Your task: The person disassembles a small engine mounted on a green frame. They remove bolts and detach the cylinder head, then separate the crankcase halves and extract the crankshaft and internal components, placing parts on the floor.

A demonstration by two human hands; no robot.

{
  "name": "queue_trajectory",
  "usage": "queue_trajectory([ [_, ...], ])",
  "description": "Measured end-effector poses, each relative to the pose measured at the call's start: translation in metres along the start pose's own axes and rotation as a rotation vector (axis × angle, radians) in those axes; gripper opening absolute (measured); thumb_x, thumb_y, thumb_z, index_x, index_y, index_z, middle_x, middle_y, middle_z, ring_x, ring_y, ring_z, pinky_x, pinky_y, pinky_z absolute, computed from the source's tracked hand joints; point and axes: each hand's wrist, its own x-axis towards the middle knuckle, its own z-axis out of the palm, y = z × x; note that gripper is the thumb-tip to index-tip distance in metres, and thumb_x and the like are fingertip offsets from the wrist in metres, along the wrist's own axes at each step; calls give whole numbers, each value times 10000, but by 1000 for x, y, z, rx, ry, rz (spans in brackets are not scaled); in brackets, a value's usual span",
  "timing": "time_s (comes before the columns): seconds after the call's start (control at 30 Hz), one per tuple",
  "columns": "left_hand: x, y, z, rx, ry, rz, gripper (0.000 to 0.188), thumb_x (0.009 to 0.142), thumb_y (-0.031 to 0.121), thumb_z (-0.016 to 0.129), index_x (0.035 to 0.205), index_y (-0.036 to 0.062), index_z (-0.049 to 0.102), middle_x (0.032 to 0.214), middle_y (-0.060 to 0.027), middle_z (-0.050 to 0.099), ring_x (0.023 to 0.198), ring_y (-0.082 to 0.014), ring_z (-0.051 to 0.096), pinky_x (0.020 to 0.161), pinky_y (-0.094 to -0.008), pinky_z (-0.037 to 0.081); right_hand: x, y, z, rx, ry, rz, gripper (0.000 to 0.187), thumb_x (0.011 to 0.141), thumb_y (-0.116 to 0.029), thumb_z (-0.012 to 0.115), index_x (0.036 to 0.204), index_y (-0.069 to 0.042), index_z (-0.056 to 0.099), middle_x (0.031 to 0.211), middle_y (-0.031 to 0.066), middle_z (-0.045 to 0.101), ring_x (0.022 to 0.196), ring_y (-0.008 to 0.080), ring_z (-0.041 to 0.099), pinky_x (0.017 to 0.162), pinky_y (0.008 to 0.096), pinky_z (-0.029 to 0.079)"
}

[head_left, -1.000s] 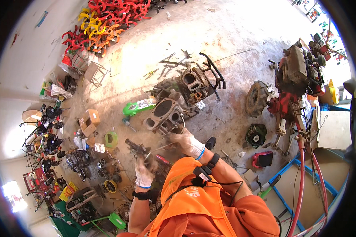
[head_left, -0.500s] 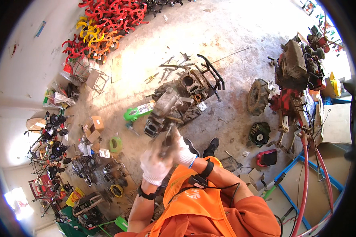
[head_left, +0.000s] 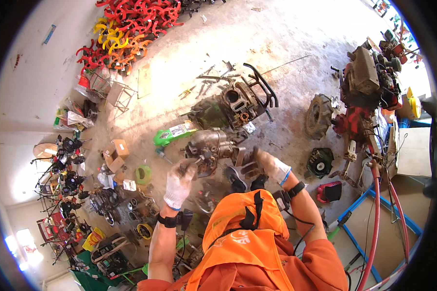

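**Operator:** My left grip, the white-gloved left hand (head_left: pixel 179 182), is clenched around a small dark metal part (head_left: pixel 185 167) held up in front of me. I can't make out what kind of part it is. My right grip, the white-gloved right hand (head_left: pixel 266 165), is curled on a flat grey metal piece (head_left: pixel 245 162), fingers wrapped over its edge.

**Observer:** Where is the thing you're working on?

**Operator:** The grimy grey metal engine casing (head_left: pixel 211 148) sits on the dusty concrete floor (head_left: pixel 277 58), straight ahead of both hands and between them. It lies just past my left fingertips, slightly to their right, and just left of my right hand.

**Observer:** Which hand is nearer?

**Operator:** The left, I judge. The small part looks almost touching the casing's near face. The right hand is just beside its right end.

**Observer:** How does it lie?

**Operator:** Its long axis runs roughly left to right across my view, tilted a little up toward the right. Beyond it stands a larger dark engine block with a black tubular frame (head_left: pixel 240 99), close by but whether touching I can't tell.

**Observer:** Anything else close?

**Operator:** A green plastic cover (head_left: pixel 172 134) lies just left of the casing, and loose hand tools (head_left: pixel 204 82) are scattered farther off.
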Motion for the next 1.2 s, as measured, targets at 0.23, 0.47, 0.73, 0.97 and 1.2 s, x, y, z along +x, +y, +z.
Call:
queue_trajectory([
  [0.23, -5, 12, 1, 379, -189, 82, 266, 1056, 237, 701, 1232, 60, 793, 986, -153, 788, 869, -321, 767, 808, -423, 591, 43, 4, 20, -651, -380, -586, 701, 977, -239, 789, 1605, -19, 569, 1553, 199, 642, 1255, 350, 725, 1017, 489, 607],
  [0.47, -28, -9, -33, 584, 74, 432, 373, 1159, 337, 589, 1136, 9, 767, 1072, -170, 769, 975, -306, 750, 874, -418, 583, 12, 21, 54, -504, -369, -681, 603, 1074, -237, 731, 1612, -48, 535, 1565, 125, 604, 1296, 272, 674, 882, 372, 658],
  [0.73, -39, -98, -22, 281, 235, 243, 327, 1180, 265, 546, 1245, 4, 732, 1170, -180, 726, 1026, -313, 724, 891, -394, 567, 18, 38, 46, 386, -441, -15, 662, 1068, -117, 709, 1673, -113, 440, 1485, 64, 661, 1133, 193, 753, 701, 238, 649],
  [0.97, -49, -97, 6, 530, 332, 331, 485, 1139, 474, 615, 1097, -2, 695, 1002, -183, 660, 864, -394, 677, 786, -438, 551, 38, 33, 19, -408, -323, -94, 531, 859, -75, 856, 1369, -18, 720, 1633, 201, 570, 1438, 418, 593, 1163, 442, 482],
  [1.2, -51, -102, 6, 401, 346, 198, 527, 1173, 501, 522, 1038, 15, 676, 943, -163, 695, 825, -366, 706, 759, -437, 563, 28, 43, 16, -995, -434, -790, 503, 812, -6, 775, 1315, -16, 752, 1556, 216, 614, 1484, 454, 538, 1216, 488, 467],
])
